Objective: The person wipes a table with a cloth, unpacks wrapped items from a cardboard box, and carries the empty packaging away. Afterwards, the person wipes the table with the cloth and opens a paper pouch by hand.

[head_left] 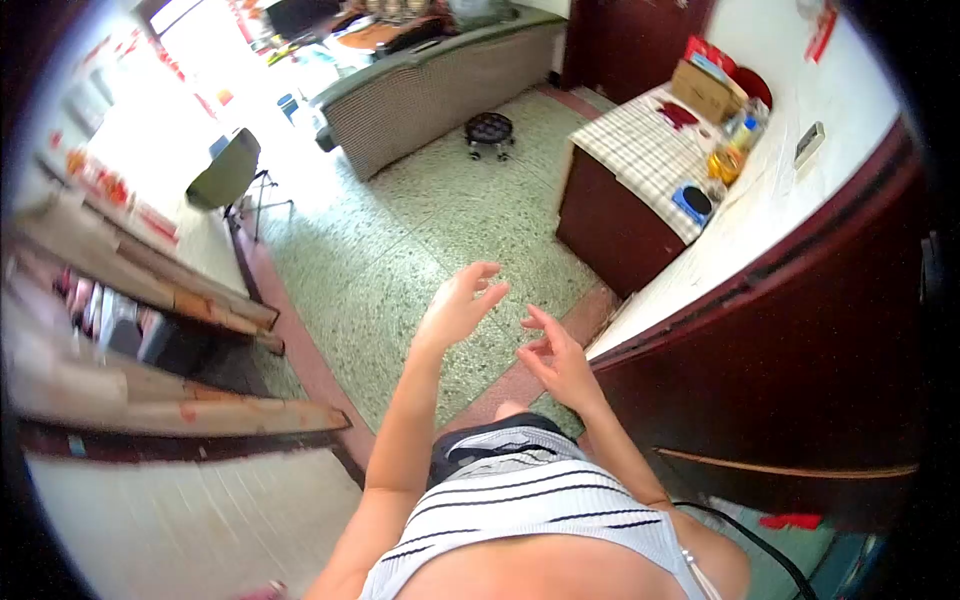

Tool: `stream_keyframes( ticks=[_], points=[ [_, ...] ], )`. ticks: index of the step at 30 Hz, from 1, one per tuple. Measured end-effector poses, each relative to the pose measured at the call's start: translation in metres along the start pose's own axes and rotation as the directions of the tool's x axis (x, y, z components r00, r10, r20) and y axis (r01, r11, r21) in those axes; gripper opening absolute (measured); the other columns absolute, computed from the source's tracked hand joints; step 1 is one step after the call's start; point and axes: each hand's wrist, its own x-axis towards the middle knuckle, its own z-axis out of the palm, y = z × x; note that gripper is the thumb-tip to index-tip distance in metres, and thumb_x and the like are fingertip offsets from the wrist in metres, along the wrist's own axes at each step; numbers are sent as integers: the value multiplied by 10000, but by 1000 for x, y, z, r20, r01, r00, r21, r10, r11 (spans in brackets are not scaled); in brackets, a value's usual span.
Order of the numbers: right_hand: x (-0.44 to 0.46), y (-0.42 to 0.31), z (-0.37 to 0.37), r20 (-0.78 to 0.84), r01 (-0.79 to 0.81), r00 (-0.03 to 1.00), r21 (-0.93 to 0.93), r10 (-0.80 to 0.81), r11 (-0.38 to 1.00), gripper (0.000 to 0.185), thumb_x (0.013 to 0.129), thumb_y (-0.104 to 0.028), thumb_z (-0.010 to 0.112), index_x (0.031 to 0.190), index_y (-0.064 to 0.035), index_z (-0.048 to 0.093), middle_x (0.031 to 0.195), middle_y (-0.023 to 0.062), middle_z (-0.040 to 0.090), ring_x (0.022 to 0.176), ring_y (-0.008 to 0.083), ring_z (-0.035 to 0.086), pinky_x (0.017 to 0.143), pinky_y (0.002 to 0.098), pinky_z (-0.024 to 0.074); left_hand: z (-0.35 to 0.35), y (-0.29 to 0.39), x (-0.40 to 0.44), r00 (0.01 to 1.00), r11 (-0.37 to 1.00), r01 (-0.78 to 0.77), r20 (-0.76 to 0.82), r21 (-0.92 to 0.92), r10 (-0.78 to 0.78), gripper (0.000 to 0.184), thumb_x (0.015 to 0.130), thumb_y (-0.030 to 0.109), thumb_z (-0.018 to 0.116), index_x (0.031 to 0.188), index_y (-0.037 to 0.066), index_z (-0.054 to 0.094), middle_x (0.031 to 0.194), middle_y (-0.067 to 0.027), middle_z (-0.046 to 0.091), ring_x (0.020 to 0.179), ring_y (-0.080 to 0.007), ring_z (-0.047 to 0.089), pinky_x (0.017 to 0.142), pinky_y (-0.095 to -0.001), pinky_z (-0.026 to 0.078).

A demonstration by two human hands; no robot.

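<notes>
My left hand [462, 306] is held out in front of my body, its fingers apart and nothing in it. Close beside it, slightly lower and to the right, my right hand [556, 358] is also empty, with its fingers loosely spread and a little bent. The two hands do not touch each other. Beneath them lies the speckled green floor [400, 290]. Neither hand touches any object; the dark red door [760, 380] is the nearest large thing to my right hand.
A cabinet with a checked cloth [640, 150] stands ahead right, bearing a cardboard box [703, 92] and a blue scale-like device [692, 203]. Further off are a round wheeled stool [489, 128], a sofa back [440, 95] and a green chair [226, 172]. A doorway with curtains [200, 395] lies left.
</notes>
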Motion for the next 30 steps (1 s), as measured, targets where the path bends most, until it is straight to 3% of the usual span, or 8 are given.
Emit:
stream_keyframes(
  ticks=[5,8,12,14,17,20,27,30],
  points=[
    [72,30,6,-125,-98,988,-16,95,995,613,860,-83,659,1411,-65,394,1224,122,570,899,143,627,784,282,514,-17,-18,95,956,989,-115,260,-94,135,456,881,326,649,1226,37,576,1194,-171,625,1085,-302,615,892,-394,491],
    [133,61,-10,-214,-145,968,-62,128,988,615,851,-69,660,1405,-53,395,1223,124,570,882,146,633,778,281,518,-42,-34,156,854,988,-133,514,75,76,515,873,359,654,1275,54,552,1228,-146,615,1124,-292,594,917,-389,478],
    [253,79,-41,-326,-194,935,-148,137,970,628,852,-222,653,1401,-63,392,1269,144,562,897,224,662,831,351,499,-82,-57,265,822,975,-129,570,182,2,467,888,312,650,1269,60,552,1235,-120,613,1081,-256,612,920,-374,470],
    [309,73,-50,-346,-198,930,-195,121,961,627,863,-236,644,1404,-53,385,1300,142,544,931,227,657,851,361,498,-102,-63,318,909,916,-182,416,357,19,457,898,305,642,1273,62,549,1225,-122,618,1091,-262,608,920,-368,470],
    [392,55,-63,-313,-146,946,-193,80,970,629,872,-261,638,1413,-74,378,1297,143,541,952,224,650,850,359,500,-129,-60,391,963,969,-145,254,200,91,495,896,318,634,1280,21,538,1249,-176,600,1115,-299,602,926,-386,477],
    [462,51,-71,-261,-135,962,-174,86,975,629,878,-268,632,1423,-93,371,1300,147,535,964,232,647,845,358,504,-136,-77,462,960,997,-69,272,20,61,489,900,308,632,1278,13,536,1239,-186,602,1104,-297,610,918,-377,483],
    [582,131,-101,-352,-285,917,-244,189,927,650,866,-312,625,1418,-90,363,1332,178,495,1026,308,624,864,401,500,-124,-97,665,819,963,-210,569,167,80,439,919,251,630,1268,4,531,1189,-137,631,1059,-216,622,911,-326,474],
    [610,170,-129,-443,-562,812,-417,380,714,644,858,-318,618,1399,-69,372,1322,181,493,1072,351,591,884,430,489,-107,-88,753,764,940,-291,635,181,115,441,919,251,630,1268,1,530,1181,-137,635,1074,-218,617,907,-329,477]
  ],
)
